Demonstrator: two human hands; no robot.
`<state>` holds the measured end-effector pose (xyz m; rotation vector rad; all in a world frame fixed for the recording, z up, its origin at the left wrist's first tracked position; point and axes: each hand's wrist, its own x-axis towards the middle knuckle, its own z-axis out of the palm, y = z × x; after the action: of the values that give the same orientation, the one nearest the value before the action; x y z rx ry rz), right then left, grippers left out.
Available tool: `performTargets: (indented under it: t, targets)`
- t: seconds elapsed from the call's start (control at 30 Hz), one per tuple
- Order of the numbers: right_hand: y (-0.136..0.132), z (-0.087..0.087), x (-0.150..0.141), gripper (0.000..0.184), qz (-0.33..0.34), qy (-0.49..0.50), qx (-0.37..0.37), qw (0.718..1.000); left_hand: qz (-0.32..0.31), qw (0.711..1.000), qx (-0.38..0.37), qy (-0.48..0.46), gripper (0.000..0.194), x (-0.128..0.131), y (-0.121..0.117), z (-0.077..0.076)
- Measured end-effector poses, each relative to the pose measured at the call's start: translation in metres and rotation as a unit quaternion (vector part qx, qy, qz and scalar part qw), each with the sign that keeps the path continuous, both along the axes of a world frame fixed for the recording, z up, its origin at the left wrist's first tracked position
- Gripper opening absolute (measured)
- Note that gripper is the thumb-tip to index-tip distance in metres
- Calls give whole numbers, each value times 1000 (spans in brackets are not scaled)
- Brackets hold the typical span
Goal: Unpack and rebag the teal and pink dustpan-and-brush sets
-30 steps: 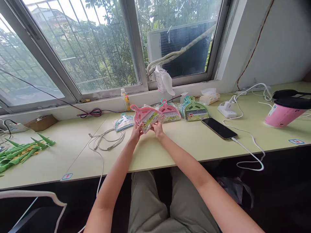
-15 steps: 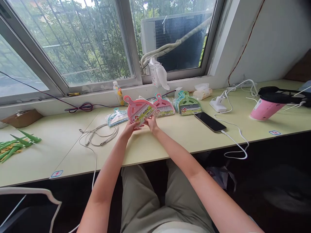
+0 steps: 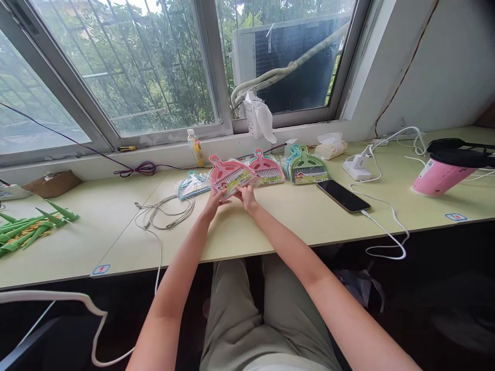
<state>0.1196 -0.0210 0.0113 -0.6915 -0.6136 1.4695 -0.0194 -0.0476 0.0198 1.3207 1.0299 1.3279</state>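
Both hands hold a bagged pink hand brush (image 3: 231, 176) with white bristles and a printed card, just above the pale green desk (image 3: 116, 247). My left hand (image 3: 214, 202) grips its lower left side, and my right hand (image 3: 246, 197) pinches its lower edge. Behind them lie similar bagged brushes: a pink one (image 3: 266, 169), a green one (image 3: 308, 166), a teal one (image 3: 291, 158) partly hidden by the green, and a pale teal one (image 3: 193, 185) to the left.
A black phone (image 3: 342, 196) on a white cable lies right of the hands. A coiled grey cable (image 3: 166, 212) lies left. Farther out are green spiked pieces (image 3: 27, 232), a pink cylinder (image 3: 439, 176), a white charger (image 3: 356, 167), and a bottle (image 3: 195, 148) on the sill.
The head view has shifted slightly between frames. Both hands keep hold of the pink brush, which has tilted a little between them.
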Motion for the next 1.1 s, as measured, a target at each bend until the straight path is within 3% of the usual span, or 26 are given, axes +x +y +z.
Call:
performTargets:
  t: [0.23, 0.8, 1.0, 1.1]
  targets:
    - [0, 4, -2, 24, 14, -7, -21, 1000, 10, 998, 31, -49, 65, -1, 5, -3]
    - [-4, 7, 3, 21, 11, -47, -35, 998, 7, 999, 31, -41, 75, 1, 1, 0]
    - [6, 6, 12, 8, 25, -163, -40, 985, 23, 998, 2, -60, 73, -8, 5, 4]
    - [9, 7, 22, 25, -71, -276, 14, 958, 70, 993, -38, -87, 70, -21, 7, 11]
